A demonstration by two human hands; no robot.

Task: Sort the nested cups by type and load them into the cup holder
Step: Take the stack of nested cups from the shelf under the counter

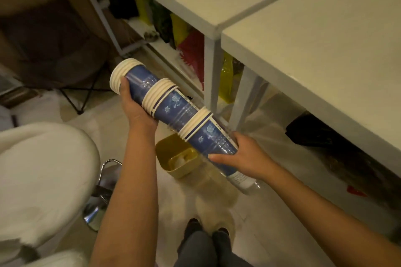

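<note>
I hold a long nested stack of cups (173, 112) slanting from upper left down to lower right, above the floor. It is made of blue paper cups with white flower prints and cream rims in three groups, with clear plastic cups between them and at the low end (243, 180). My left hand (134, 104) grips the upper part just below the top rims. My right hand (245, 158) holds the lower part, thumb laid across a blue cup. No cup holder is in view.
Two white tables (282, 28) meet at upper right, with bags stored under them. A yellow bin (173, 158) stands on the floor below the stack. A white padded chair (43, 169) with a chrome base is at left. My feet (206, 230) show at the bottom.
</note>
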